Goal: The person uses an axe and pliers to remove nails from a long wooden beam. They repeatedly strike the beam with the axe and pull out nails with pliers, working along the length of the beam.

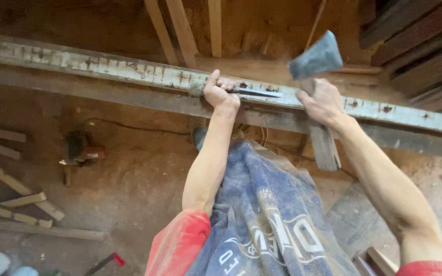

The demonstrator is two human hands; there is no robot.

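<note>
1. A slim dark metal chisel (256,92) is laid almost flat along the top of a long, weathered grey wooden beam with flaking pale paint (103,65), which runs across the view from upper left to right.
2. The chisel's handle end is clenched in the left hand (221,93), which rests on the beam; the blade is pointed rightward.
3. A grey-headed hatchet with a worn wooden handle (315,59) is gripped in the right hand (323,102) just below the head, which is raised above the beam and near the chisel's tip.
4. A dusty blue cloth with white lettering (269,214) is seen below the arms, with red sleeves (177,245) at the bottom edge.
5. Pale wooden offcuts (21,202) are scattered on the sawdust-covered floor at left, near a small dark power tool (80,148).
6. Thin wooden slats (182,30) are leaned beyond the beam, and dark planks (415,41) are stacked at upper right.
</note>
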